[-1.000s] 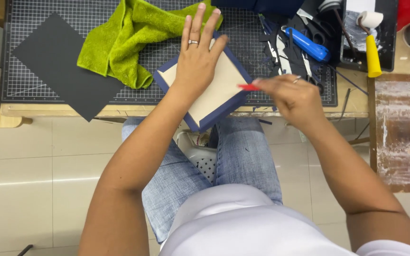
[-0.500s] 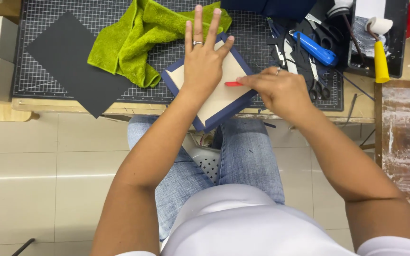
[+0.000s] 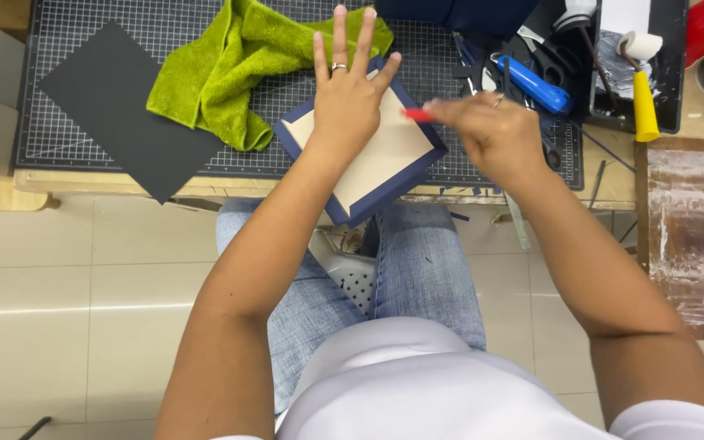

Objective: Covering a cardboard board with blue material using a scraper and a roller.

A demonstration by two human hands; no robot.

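Head view: green towel (image 3: 238,65) beside left hand (image 3: 350,98)

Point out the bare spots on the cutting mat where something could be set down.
Bare cutting mat shows between the green towel and the blue-handled tool, and a smaller patch between towel and black sheet. The right end, around the black tray, is crowded with tools.

Light wooden workbench (image 3: 75,194), near edge over pale tiled floor (image 3: 83,326). On it: dark gridded cutting mat (image 3: 165,33) carrying dark grey paper sheet (image 3: 116,106), crumpled lime-green towel (image 3: 230,65), navy-edged cream square board (image 3: 385,151). Right: black tray (image 3: 670,81) holding yellow-handled roller (image 3: 644,98); glue-smeared wooden board (image 3: 682,236).
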